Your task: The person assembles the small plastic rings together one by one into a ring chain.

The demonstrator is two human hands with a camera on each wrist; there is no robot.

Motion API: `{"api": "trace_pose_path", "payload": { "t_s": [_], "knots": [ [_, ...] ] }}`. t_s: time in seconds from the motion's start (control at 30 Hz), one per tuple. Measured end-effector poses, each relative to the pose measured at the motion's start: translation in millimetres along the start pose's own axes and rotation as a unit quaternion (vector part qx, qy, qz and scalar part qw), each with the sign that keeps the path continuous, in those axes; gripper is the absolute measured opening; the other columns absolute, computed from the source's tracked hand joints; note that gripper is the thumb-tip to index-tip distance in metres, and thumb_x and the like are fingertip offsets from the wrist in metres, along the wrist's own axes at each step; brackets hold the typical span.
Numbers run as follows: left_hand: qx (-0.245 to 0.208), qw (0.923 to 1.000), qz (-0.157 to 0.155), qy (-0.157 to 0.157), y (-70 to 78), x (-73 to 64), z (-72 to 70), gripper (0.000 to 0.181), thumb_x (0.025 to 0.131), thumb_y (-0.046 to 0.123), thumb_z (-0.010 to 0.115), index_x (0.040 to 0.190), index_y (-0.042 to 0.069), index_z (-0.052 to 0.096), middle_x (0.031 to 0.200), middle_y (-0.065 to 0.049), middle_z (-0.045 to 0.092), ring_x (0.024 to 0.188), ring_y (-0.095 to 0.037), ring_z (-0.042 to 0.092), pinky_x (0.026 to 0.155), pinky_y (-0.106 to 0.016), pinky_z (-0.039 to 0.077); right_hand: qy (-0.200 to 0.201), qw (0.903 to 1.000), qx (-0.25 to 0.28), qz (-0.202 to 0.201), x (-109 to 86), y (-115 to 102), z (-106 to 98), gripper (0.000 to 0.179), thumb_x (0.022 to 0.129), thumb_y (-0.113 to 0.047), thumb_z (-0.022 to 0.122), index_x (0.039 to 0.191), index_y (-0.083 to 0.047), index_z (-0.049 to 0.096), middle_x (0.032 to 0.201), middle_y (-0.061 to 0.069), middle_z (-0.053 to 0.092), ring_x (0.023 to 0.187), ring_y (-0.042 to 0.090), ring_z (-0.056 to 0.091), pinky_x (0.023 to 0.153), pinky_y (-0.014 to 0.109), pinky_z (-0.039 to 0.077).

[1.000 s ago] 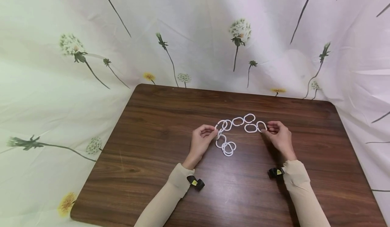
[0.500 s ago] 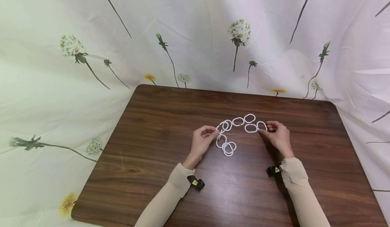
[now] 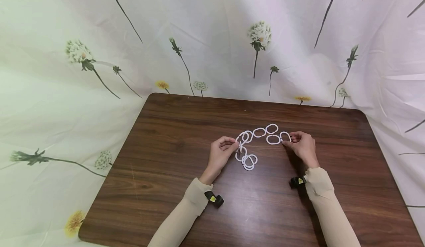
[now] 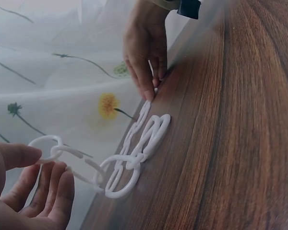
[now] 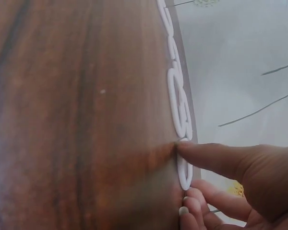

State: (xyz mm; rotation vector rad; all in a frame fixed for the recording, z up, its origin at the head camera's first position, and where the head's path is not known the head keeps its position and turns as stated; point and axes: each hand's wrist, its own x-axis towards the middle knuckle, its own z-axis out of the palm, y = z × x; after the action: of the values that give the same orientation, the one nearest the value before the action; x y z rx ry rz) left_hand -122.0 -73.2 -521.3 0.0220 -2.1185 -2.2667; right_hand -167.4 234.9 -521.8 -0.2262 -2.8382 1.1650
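Several white oval plastic links are joined into a chain that curves across the brown table. My left hand (image 3: 220,155) pinches one link (image 4: 45,138) between thumb and fingers; in the left wrist view it is lifted above the table, with other links hanging from it. Nearer me, a small overlapping group of links (image 3: 255,159) lies on the wood. At the chain's right end, my right hand (image 3: 303,147) pinches the last link (image 5: 185,181), thumb on one side and fingers at the other. That link lies low against the table, beside a flat link (image 3: 273,143).
The wooden table (image 3: 166,188) has rounded corners. A white cloth (image 3: 219,48) printed with dandelions hangs behind its back edge and down the left and right sides. Black cameras (image 3: 217,201) are strapped at both wrists over beige sleeves.
My right hand and forearm have shifted slightly left, its thumb sliding along the end link. The left hand stays nearly still, while a link below its fingertips has turned a little.
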Motion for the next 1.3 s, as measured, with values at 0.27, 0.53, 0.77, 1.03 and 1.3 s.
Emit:
{"api": "trace_pose_path", "payload": {
  "t_s": [0.27, 0.53, 0.77, 1.03, 1.3],
  "knots": [
    [-0.006, 1.0000, 0.000, 0.003, -1.6, 0.0, -0.8, 0.019, 0.091, 0.000, 0.077, 0.104, -0.011, 0.070, 0.101, -0.030, 0.072, 0.079, -0.002, 0.069, 0.072, -0.013, 0.056, -0.015, 0.9995, -0.005, 0.026, 2.4, -2.2, -1.9, 0.040, 0.081, -0.019, 0.089, 0.112, 0.002, 0.075, 0.100, 0.020, 0.077, 0.070, -0.004, 0.053, 0.073, 0.020, 0.042],
    [-0.003, 1.0000, 0.000, 0.003, -1.9, -0.6, -1.8, 0.019, 0.092, 0.001, 0.077, 0.105, -0.011, 0.070, 0.101, -0.029, 0.072, 0.079, -0.003, 0.069, 0.072, -0.014, 0.056, -0.014, 0.9994, 0.021, 0.022, 1.4, -1.6, -1.5, 0.040, 0.082, -0.016, 0.089, 0.112, 0.002, 0.070, 0.105, 0.023, 0.075, 0.071, -0.007, 0.052, 0.067, 0.010, 0.040],
    [-0.001, 1.0000, 0.004, 0.003, -1.9, -0.9, -2.2, 0.019, 0.092, 0.001, 0.076, 0.106, -0.011, 0.070, 0.102, -0.028, 0.072, 0.080, -0.003, 0.069, 0.073, -0.013, 0.056, -0.005, 0.9995, 0.026, 0.014, 0.0, 1.7, 1.4, 0.040, 0.082, -0.015, 0.088, 0.113, 0.001, 0.069, 0.108, 0.024, 0.075, 0.072, -0.007, 0.053, 0.068, 0.007, 0.041],
    [-0.001, 1.0000, 0.003, 0.006, -1.6, -2.0, -3.2, 0.019, 0.092, 0.001, 0.077, 0.106, -0.011, 0.070, 0.103, -0.029, 0.073, 0.080, -0.005, 0.069, 0.072, -0.013, 0.056, 0.006, 0.9990, 0.045, 0.004, -1.1, 5.1, 2.8, 0.039, 0.083, -0.010, 0.086, 0.114, 0.003, 0.067, 0.105, 0.026, 0.076, 0.066, -0.015, 0.052, 0.063, 0.005, 0.043],
    [0.008, 1.0000, 0.004, -0.001, 0.2, -3.2, -4.7, 0.019, 0.092, 0.001, 0.077, 0.107, -0.008, 0.071, 0.104, -0.029, 0.072, 0.081, -0.009, 0.070, 0.072, -0.017, 0.057, 0.013, 0.9966, 0.080, 0.014, -3.9, 5.5, 1.1, 0.032, 0.088, -0.007, 0.080, 0.114, 0.006, 0.066, 0.105, 0.028, 0.077, 0.061, -0.023, 0.053, 0.059, 0.004, 0.046]
  ]
}}
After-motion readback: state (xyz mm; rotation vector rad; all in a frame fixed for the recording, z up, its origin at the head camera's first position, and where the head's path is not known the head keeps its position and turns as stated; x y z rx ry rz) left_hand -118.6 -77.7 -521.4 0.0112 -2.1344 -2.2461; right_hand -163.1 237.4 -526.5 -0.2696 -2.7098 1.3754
